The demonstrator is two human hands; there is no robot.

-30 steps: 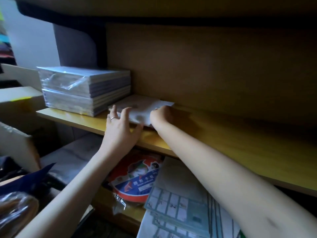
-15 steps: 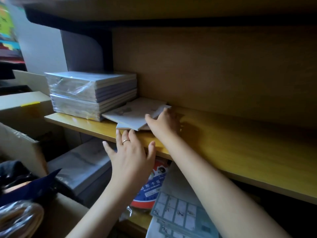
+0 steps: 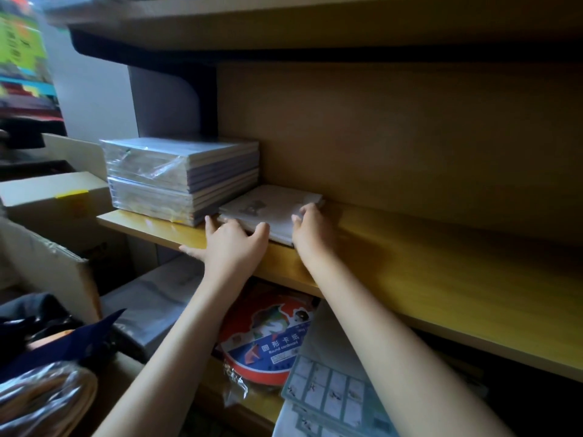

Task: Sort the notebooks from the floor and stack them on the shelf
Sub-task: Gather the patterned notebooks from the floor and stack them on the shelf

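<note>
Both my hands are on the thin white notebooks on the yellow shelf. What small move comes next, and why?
Probably a light inward push to square the thin white notebooks. They already lie flat on the yellow wooden shelf, close beside the tall plastic-wrapped stack. The left hand touches their front edge and the right hand cups their right edge.

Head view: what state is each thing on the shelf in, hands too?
Wrapped stack: flat on the shelf, in plastic film.
Loose notebooks: flat, beside that stack.
Left hand: fingers spread, touching the notebooks' front edge.
Right hand: on the notebooks' right edge, grip unclear.
</note>
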